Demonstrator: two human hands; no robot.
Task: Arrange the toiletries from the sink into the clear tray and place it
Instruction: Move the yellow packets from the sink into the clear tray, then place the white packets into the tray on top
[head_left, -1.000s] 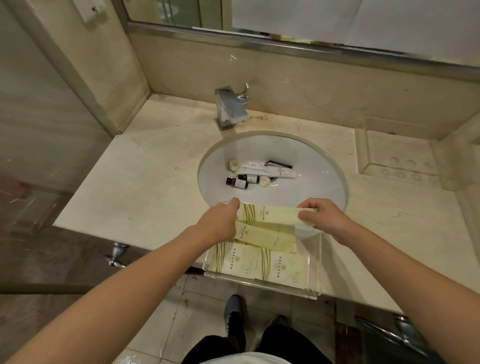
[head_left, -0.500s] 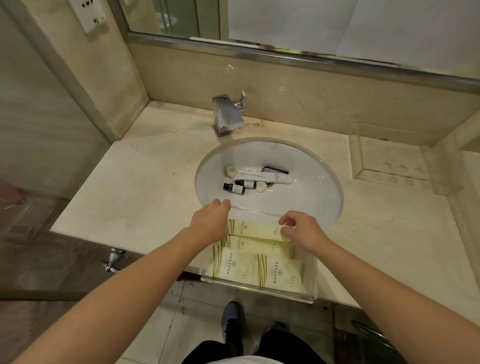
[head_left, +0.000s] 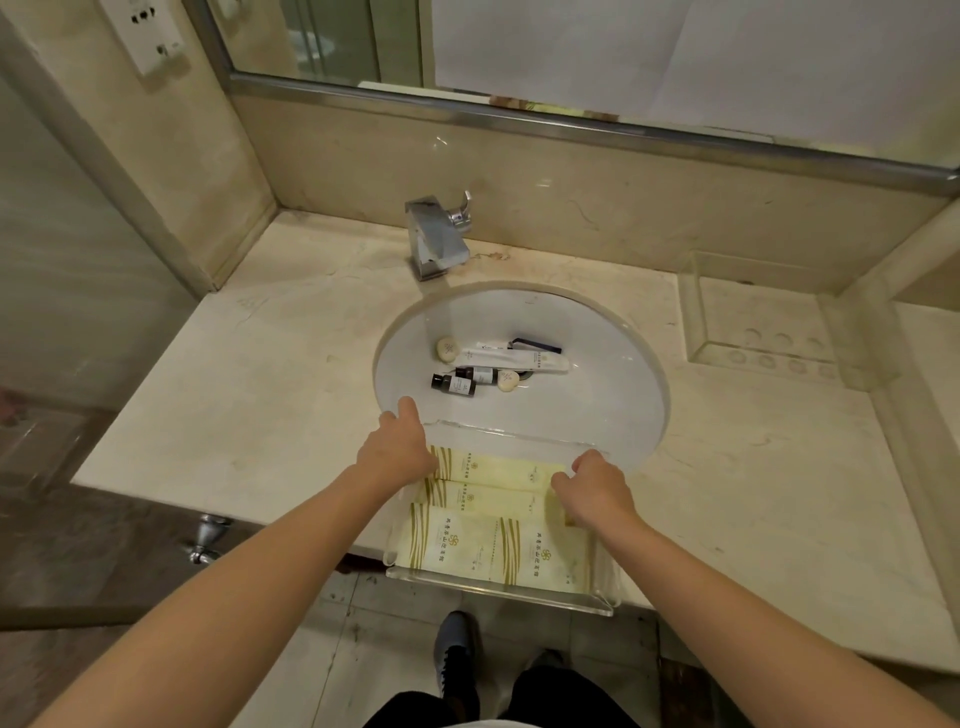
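A clear tray (head_left: 498, 590) sits on the counter's front edge, overhanging it, with several pale yellow packets laid flat inside. My left hand (head_left: 397, 452) and my right hand (head_left: 595, 491) rest on the two ends of the farthest yellow packet (head_left: 493, 467), fingers curled over it, at the tray's far corners. In the white sink (head_left: 597, 405) lie two small dark bottles (head_left: 454, 384), two round soaps (head_left: 447, 348), a white tube (head_left: 514, 358) and a dark blue razor (head_left: 537, 345).
A chrome faucet (head_left: 436, 239) stands behind the basin. A second clear holder (head_left: 753, 332) sits at the counter's back right by the wall. A mirror runs along the back, a wall socket (head_left: 150, 31) is at upper left. My shoes show below the counter edge.
Both hands brought the yellow packet down from above the sink's front rim into the tray's far row, where it now lies flat; the right hand drew back toward me.
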